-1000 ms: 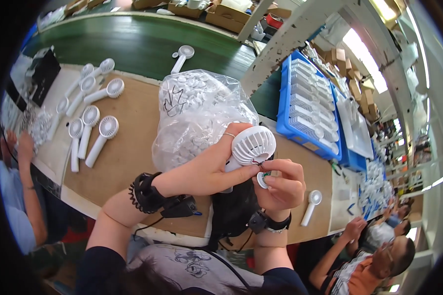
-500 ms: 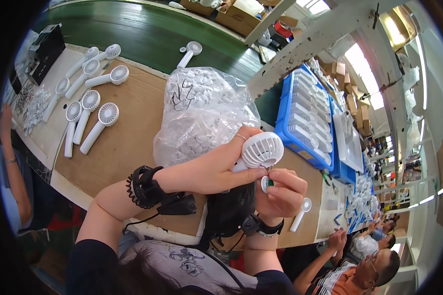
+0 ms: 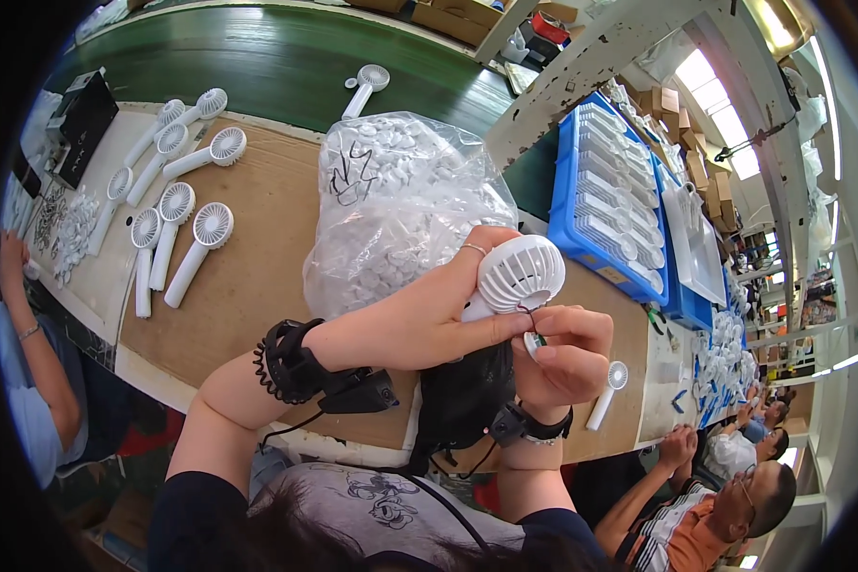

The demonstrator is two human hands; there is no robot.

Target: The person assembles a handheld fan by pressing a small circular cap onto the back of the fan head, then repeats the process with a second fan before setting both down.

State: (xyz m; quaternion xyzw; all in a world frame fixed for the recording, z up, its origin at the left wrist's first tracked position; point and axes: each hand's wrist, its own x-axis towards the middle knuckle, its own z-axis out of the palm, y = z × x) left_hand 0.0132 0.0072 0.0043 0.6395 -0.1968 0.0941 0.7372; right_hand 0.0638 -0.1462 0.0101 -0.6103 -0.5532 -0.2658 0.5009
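Observation:
My left hand [image 3: 448,310] is wrapped round a white handheld fan [image 3: 521,275], its ribbed round head pointing up to the right. Thin dark wires run out of the fan by my left thumb. They lead to a small round white cap [image 3: 532,345] with a bit of green on it, pinched in the fingers of my right hand [image 3: 567,357]. Cap and fan are apart, joined only by the wires. Right behind my left hand lies a clear plastic bag [image 3: 400,205] filled with small white round parts.
Several finished-looking white fans [image 3: 200,253] lie at the left on brown cardboard [image 3: 257,191]. Another fan [image 3: 607,393] lies at the right. A blue crate [image 3: 567,224] holds clear trays. Beyond the table runs a green belt [image 3: 200,62]. Co-workers sit on both sides.
The view has shifted slightly, so the scene sits a little differently. My right fingers have turned the small cap more edge-on, close below the fan head. Both hands keep their hold.

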